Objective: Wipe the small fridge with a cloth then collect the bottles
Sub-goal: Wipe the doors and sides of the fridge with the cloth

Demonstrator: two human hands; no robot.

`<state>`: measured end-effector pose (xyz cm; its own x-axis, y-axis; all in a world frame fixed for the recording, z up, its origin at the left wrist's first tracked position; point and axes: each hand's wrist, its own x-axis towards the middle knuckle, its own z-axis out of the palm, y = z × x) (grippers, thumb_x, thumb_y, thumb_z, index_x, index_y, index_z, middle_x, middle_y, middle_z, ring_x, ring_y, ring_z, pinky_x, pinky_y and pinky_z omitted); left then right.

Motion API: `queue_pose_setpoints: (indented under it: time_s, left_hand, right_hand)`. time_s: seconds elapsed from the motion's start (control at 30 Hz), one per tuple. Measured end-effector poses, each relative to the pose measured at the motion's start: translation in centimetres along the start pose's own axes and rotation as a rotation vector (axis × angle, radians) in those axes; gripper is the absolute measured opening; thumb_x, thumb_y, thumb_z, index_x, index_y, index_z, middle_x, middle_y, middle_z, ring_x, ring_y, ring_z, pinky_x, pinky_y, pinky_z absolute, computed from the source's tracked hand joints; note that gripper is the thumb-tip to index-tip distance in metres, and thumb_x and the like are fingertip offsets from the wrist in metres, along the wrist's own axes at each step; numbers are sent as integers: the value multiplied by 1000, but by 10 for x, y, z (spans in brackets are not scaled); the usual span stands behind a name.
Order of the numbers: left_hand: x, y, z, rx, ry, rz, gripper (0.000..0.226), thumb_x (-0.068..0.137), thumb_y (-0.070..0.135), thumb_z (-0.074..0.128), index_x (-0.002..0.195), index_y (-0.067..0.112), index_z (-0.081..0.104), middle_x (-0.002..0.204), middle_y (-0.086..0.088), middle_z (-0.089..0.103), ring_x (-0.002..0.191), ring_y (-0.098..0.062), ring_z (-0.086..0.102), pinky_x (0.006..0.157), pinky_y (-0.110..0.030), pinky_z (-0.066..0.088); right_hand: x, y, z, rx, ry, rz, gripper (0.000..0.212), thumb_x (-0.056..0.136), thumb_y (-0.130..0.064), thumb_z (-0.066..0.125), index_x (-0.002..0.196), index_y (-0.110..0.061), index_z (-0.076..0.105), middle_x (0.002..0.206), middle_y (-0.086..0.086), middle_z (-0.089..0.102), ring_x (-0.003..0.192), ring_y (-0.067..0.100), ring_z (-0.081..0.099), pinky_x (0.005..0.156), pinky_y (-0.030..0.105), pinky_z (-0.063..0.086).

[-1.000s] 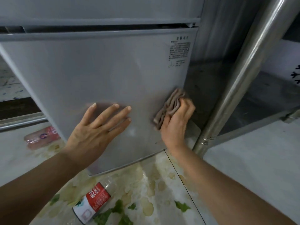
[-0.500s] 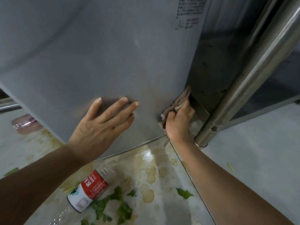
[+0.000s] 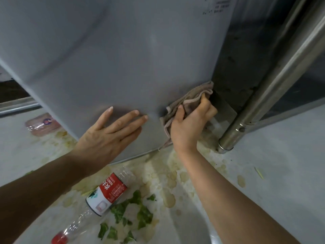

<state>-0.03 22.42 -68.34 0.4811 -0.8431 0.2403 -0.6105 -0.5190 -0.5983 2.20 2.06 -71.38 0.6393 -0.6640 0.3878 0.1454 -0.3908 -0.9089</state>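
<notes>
The grey door of the small fridge [image 3: 123, 59] fills the upper view. My left hand [image 3: 109, 136] lies flat on its lower part, fingers straight. At the door's lower right corner my right hand [image 3: 190, 124] grips a crumpled brownish cloth [image 3: 186, 101] against the surface. A clear plastic bottle [image 3: 98, 199] with a red and white label and a red cap lies on the floor below my left arm. A second, pinkish bottle [image 3: 42, 124] lies on the floor at the left, partly hidden by the fridge.
A thick steel table leg [image 3: 263, 95] stands just right of the fridge, with a dark gap between them. The pale floor [image 3: 272, 182] carries yellowish stains and green leaf scraps [image 3: 137, 213] near the clear bottle.
My right hand has carried the cloth down along the door's right edge to its bottom corner. The camera has tilted down and moved closer. My left hand stays flat on the door.
</notes>
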Motion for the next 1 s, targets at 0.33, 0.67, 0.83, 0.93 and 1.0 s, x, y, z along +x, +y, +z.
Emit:
queue_pose_setpoints:
  time_s: [0.33,0.67,0.83,0.93,1.0]
  left_hand:
    - [1,3,0,52,-10,11,61,78,6,31,135,14,50,154,-6,21,143,-24,16,110,-55,11]
    - [-58,-25,-1,-41,-51,-10,68,73,3,25,140,5,33,154,-13,21,138,-33,20,114,-50,-8]
    - [-65,-26,7,-65,-65,-25,68,76,3,22,142,9,35,154,-10,19,141,-25,11,113,-51,-2]
    - [-63,-26,7,-22,-40,-2,70,74,-1,41,143,10,34,155,-9,19,142,-24,7,113,-51,-1]
    - [-63,-29,3,-18,-47,18,73,70,-1,50,141,9,39,154,-9,20,142,-24,9,114,-50,-1]
  right_hand:
    - [-42,50,9,-184,-225,271,36,74,18,45,107,5,37,121,23,32,105,36,45,87,15,33]
    - [-49,-27,17,69,-109,-148,43,71,6,69,107,2,45,115,15,38,98,15,47,89,6,41]
    - [-84,21,24,-102,-267,-52,35,68,15,59,98,4,44,108,18,39,97,32,49,83,6,34]
    - [-95,36,28,-221,-369,161,34,74,14,56,103,4,43,115,20,39,103,37,48,81,14,33]
    - [-92,30,30,-238,-365,222,32,76,13,56,104,3,44,116,21,41,106,35,46,83,15,32]
